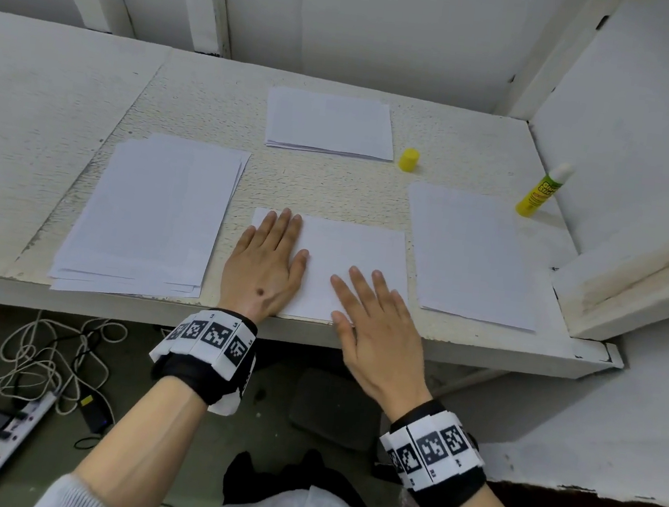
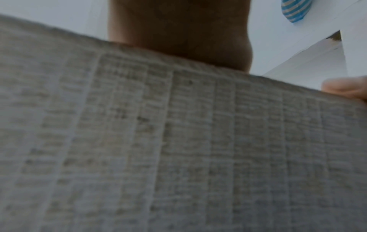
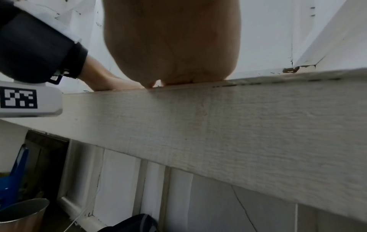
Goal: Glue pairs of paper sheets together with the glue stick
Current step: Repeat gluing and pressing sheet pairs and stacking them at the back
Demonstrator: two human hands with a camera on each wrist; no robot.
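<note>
— So, where do the two hands lie?

— Both lie flat on the middle sheet point(image 1: 360, 256) at the near edge of the table point(image 1: 66, 127). The left hand point(image 1: 266, 264) presses its left part with straight fingers; the right hand point(image 1: 376, 330) rests on its near part, fingers spread and straight. Neither one grips anything.

— And the glue stick?

— The glue stick point(image 1: 540, 190) stands uncapped at the far right, leaning on the white wall (its label is too small to read). Its yellow cap point(image 1: 409, 159) stands apart, just beside the far paper stack point(image 1: 330, 123). A left stack point(image 1: 152, 214) and a right stack point(image 1: 475, 256) flank the middle sheet.

— Do the wrist cameras help?

— Little. The left wrist view is blurred; only grey fabric point(image 2: 178, 149) and a dark palm can be made out. The right wrist view shows the palm from below on the table edge point(image 3: 218, 119); the fingers are hidden.
</note>
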